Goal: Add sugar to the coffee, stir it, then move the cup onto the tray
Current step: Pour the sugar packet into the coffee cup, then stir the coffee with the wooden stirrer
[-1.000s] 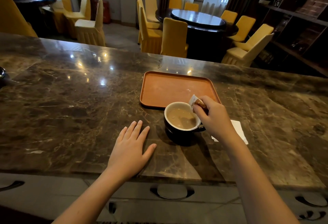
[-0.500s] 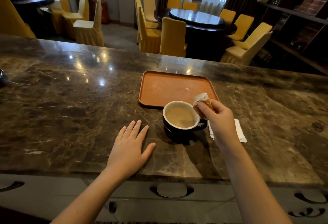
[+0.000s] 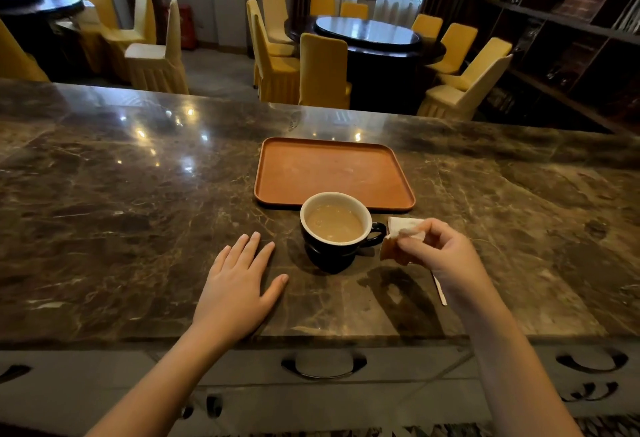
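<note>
A black cup [image 3: 337,249] with a white inside holds milky coffee and stands on the marble counter, its handle pointing right. Just behind it lies an orange-brown tray [image 3: 332,173] with nothing on it. My right hand [image 3: 440,256] is to the right of the cup, low over the counter, pinching a small sugar packet [image 3: 398,239]. My left hand [image 3: 239,280] rests flat on the counter to the left of the cup, fingers spread.
A thin white strip [image 3: 439,289], perhaps a stirrer or the edge of a napkin, shows under my right wrist. The counter's front edge runs just below my hands. Round dining tables with yellow chairs stand beyond the counter.
My right hand has drawn the sugar packet away from above the cup, right and down, to beside the handle. The left hand has stayed put.
</note>
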Demonstrator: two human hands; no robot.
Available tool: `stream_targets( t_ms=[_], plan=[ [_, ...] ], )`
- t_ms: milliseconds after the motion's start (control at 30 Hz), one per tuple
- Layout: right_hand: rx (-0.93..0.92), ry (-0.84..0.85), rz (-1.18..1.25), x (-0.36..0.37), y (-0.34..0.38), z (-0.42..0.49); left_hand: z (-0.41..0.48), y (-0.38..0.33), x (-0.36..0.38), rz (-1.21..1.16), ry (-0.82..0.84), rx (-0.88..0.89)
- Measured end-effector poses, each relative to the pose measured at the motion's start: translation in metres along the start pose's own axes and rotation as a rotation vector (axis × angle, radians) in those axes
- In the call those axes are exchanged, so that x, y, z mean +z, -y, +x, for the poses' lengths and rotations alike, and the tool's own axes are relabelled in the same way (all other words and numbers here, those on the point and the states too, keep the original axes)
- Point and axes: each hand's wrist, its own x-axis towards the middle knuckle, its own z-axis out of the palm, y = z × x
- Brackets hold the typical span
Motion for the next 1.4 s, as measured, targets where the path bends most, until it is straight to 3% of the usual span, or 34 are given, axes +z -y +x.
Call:
stream_targets(
  t_ms=[267,433,600,733,833,967,1067,1167,1400],
  plan=[
    [0.014,0.004,-0.174,-0.006,-0.011,-0.013,0.0,-0.001,-0.002,0.0,0.008,0.002],
    [-0.037,0.027,-0.423,-0.004,-0.033,-0.012,0.0,-0.001,-0.002,0.0,0.014,0.001],
    [-0.309,-0.091,-0.836,-0.001,-0.055,-0.01,0.0,-0.001,-0.003,-0.012,0.01,0.004],
    [-0.461,-0.158,-0.974,-0.002,-0.06,-0.009,0.001,0.0,-0.002,0.004,0.017,0.002],
    [-0.45,-0.184,-0.99,-0.003,-0.062,-0.01,0.002,0.0,-0.002,0.012,0.031,0.005],
    [-0.415,-0.279,-0.83,-0.016,-0.059,-0.009,0.0,-0.003,-0.003,0.037,0.044,0.007],
    [-0.253,-0.354,-0.904,-0.034,-0.058,-0.005,0.0,-0.004,-0.005,0.061,0.081,0.012],
    [-0.115,-0.293,-0.969,-0.04,-0.061,-0.006,0.001,-0.003,-0.004,0.088,0.097,0.021],
    [-0.123,-0.359,-0.999,-0.031,-0.06,-0.008,0.001,-0.005,-0.005,0.082,0.115,0.008]
  ],
)
